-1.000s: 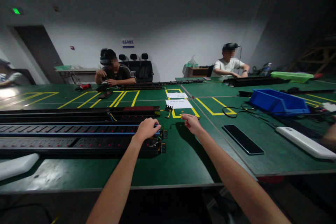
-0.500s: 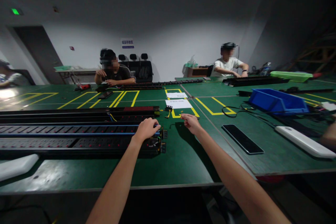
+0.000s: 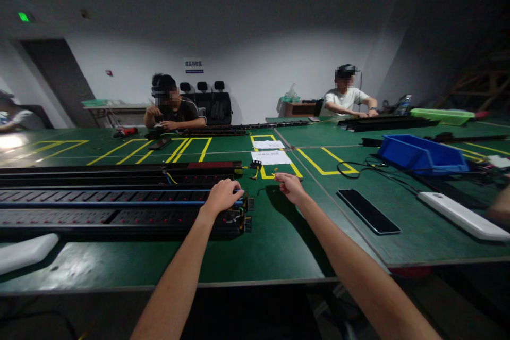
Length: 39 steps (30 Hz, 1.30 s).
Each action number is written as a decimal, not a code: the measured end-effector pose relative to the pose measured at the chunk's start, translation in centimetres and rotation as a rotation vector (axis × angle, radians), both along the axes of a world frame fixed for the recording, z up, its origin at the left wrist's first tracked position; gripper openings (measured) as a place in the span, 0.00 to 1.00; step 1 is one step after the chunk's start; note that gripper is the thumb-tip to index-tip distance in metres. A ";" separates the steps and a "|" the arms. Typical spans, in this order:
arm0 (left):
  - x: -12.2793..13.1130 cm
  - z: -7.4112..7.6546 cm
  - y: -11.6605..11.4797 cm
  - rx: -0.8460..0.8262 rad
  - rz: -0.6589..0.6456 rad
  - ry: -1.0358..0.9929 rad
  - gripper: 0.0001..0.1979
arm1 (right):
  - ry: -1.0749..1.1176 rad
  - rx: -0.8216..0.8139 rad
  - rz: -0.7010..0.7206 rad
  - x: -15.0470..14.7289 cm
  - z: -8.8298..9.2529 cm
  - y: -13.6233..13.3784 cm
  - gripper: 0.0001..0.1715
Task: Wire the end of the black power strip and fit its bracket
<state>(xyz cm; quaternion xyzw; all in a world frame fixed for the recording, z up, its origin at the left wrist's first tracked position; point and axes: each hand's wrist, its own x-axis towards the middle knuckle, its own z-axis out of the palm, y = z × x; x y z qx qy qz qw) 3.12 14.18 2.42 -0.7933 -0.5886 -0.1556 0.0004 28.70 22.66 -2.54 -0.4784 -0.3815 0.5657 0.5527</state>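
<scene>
My left hand (image 3: 222,195) is closed over the right end of a long black power strip (image 3: 119,197) with a blue edge, its fingers curled at the strip's end. A second black power strip (image 3: 143,218) with red dots lies alongside, nearer to me. Loose wires and black end connectors (image 3: 248,223) show at the strips' right ends. Above the table, to the right of the strips, my right hand (image 3: 290,187) is closed in a pinch; whatever its fingertips hold is too small to make out. Beyond it lies a small black part with yellow wires (image 3: 256,164).
A phone (image 3: 368,211), a white power bank-like device (image 3: 462,215) with a black cable and a blue bin (image 3: 422,154) are on the right. White paper sheets (image 3: 271,157) lie ahead. Two people (image 3: 179,109) sit across the green table (image 3: 279,255); another is far left.
Both my hands stay nearly still. Across the table, the hands of the person at right have shifted slightly.
</scene>
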 end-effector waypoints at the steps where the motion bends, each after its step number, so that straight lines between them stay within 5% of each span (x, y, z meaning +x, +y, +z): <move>1: 0.0 0.0 0.0 -0.002 0.003 0.001 0.15 | 0.000 0.000 0.000 0.0 0.1 0.0 0.07; 39: -0.1 -0.2 0.1 0.014 -0.004 0.009 0.15 | 0.014 0.001 0.008 -0.1 0.2 -0.2 0.04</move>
